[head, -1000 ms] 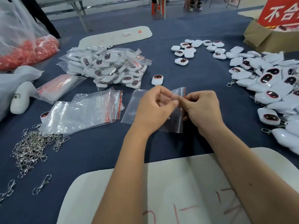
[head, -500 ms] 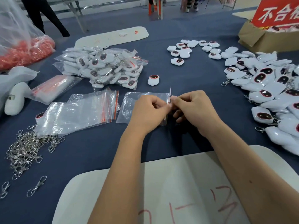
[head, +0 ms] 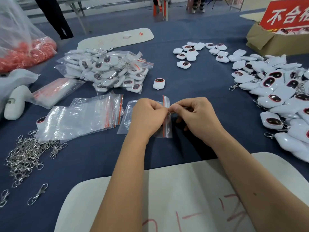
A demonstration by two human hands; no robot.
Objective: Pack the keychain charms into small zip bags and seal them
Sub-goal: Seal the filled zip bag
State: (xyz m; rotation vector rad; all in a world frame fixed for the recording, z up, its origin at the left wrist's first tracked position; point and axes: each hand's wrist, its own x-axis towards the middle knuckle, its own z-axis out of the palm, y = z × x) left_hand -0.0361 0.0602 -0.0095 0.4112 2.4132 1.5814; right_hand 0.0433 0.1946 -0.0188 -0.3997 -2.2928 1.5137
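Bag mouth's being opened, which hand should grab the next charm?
Probably right. The right hand is nearer the loose charm pile; the left hand pinches the zip bag and can hold it.

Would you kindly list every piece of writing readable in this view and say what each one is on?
"不合" then a third character cut off by the frame: white on the red sign over the cardboard box.
Red handwritten strokes on the near white board: not legible.
Small red mark on the far white board: too small to read.
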